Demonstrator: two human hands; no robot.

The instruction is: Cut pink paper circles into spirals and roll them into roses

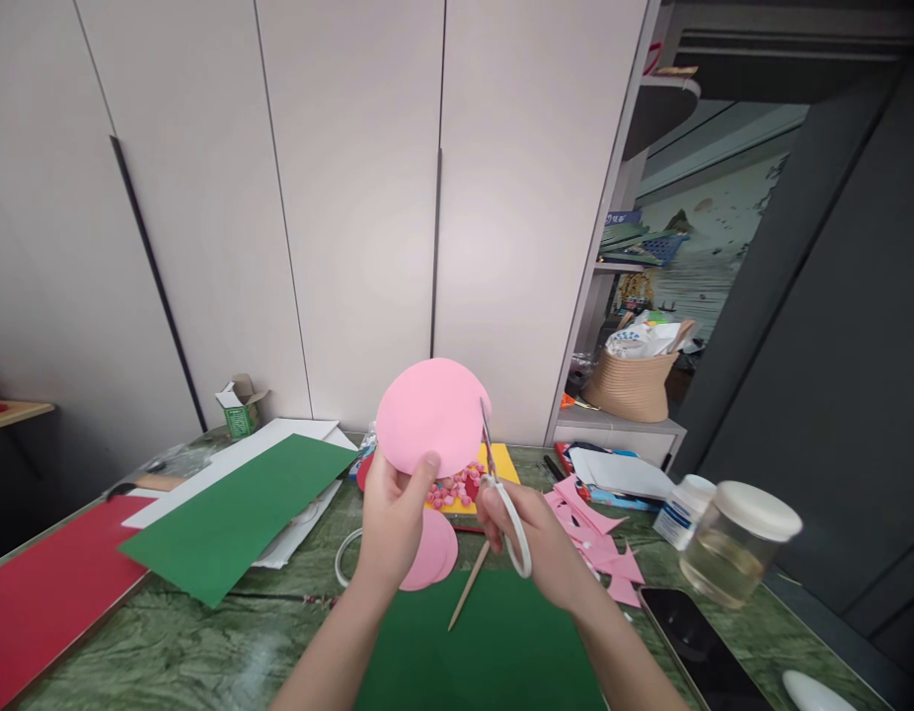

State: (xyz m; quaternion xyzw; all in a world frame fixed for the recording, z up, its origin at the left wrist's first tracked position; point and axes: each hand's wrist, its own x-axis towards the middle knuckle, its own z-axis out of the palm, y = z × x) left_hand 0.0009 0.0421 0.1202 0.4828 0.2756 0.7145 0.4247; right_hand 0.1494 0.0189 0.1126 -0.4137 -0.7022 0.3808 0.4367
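My left hand (pixel 395 509) pinches the lower edge of a pink paper disc (pixel 431 415), thumb on its near face, and holds it up above the table. My right hand (pixel 527 533) grips a pair of white-handled scissors (pixel 517 538). The scissors' blades reach up to the disc's right edge, where a narrow strip of paper shows beyond them. Below the left hand, more pink paper circles (pixel 436 553) lie on the table. A pointed wooden stick (pixel 468 590) rests on a dark green sheet (pixel 479 652) between my forearms.
Pink paper scraps (pixel 594 543) lie right of my right hand, near a phone (pixel 705 647), a lidded jar (pixel 742 543) and a white bottle (pixel 685 511). Green card (pixel 242 513) and red card (pixel 57 583) are at left. Small pink pieces (pixel 457 489) sit behind the hands, before white cabinets (pixel 360 197).
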